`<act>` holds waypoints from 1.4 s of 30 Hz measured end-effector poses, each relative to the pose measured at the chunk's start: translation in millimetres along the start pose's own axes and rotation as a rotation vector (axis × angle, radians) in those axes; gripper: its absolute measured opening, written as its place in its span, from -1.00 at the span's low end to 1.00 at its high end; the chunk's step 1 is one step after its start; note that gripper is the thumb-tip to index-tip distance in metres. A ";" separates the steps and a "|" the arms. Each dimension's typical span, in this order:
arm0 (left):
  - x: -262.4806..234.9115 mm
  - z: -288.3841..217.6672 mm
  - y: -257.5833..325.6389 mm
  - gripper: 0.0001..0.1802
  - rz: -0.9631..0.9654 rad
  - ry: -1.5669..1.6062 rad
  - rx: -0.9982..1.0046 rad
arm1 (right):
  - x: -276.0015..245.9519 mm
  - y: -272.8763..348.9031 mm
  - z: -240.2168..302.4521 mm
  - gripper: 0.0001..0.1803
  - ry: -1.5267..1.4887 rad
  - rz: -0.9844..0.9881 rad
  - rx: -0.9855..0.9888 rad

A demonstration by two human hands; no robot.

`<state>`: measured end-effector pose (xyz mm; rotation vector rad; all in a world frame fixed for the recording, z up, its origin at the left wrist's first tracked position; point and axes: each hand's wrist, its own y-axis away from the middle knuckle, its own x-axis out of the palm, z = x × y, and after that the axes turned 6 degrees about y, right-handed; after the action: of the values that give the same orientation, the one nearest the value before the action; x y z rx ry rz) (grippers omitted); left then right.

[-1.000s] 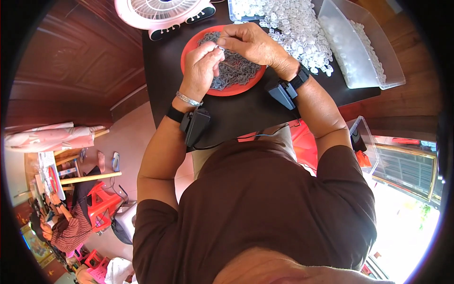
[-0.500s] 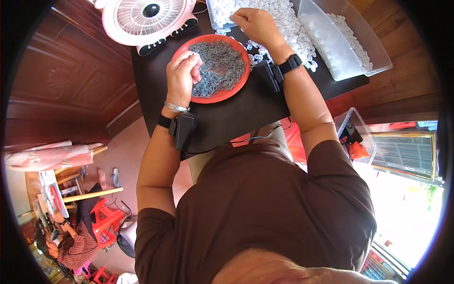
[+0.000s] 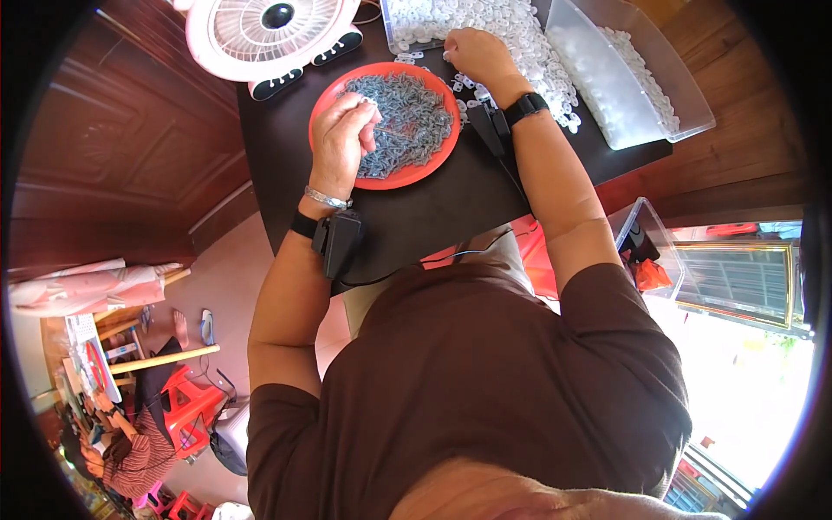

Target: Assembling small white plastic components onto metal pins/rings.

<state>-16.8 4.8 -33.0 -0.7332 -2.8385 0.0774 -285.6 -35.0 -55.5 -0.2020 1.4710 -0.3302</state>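
Observation:
My left hand [image 3: 340, 143] rests at the left rim of a red round plate [image 3: 390, 179] heaped with small grey metal pieces [image 3: 407, 117], its fingers pinched on a small white plastic piece. My right hand [image 3: 478, 54] reaches past the plate into a loose pile of small white plastic pieces [image 3: 529, 43] on the black table [image 3: 416, 217]; its fingers are curled down on the pile, and whether they hold a piece is hidden. Both wrists wear black bands with small boxes.
A pink and white fan [image 3: 273, 35] stands at the table's far left. A clear plastic bin [image 3: 628, 74] with white pieces sits at the right, another clear tray [image 3: 407, 22] at the back. A seated person [image 3: 130, 442] and red stools are on the floor at lower left.
My hands have parted from above the plate: the right one went out to the white pile, the left one stayed by the plate's left rim. The view has shifted.

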 end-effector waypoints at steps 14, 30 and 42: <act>1.9 -2.3 2.1 -0.76 -0.036 0.039 0.009 | -37.3 15.8 44.7 -0.74 -1.360 0.419 -0.025; 0.6 -3.4 2.2 -0.73 -0.051 0.000 -0.047 | -34.9 27.9 74.7 -0.74 -1.511 0.518 -0.183; 2.4 -1.1 2.2 -0.75 -0.091 0.050 -0.039 | -41.7 29.2 77.2 -0.75 -1.456 0.476 -0.226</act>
<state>-17.6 7.9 -31.7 -0.6040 -2.8279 -0.0098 -208.9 1.3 -18.8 -0.1905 0.0710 0.3567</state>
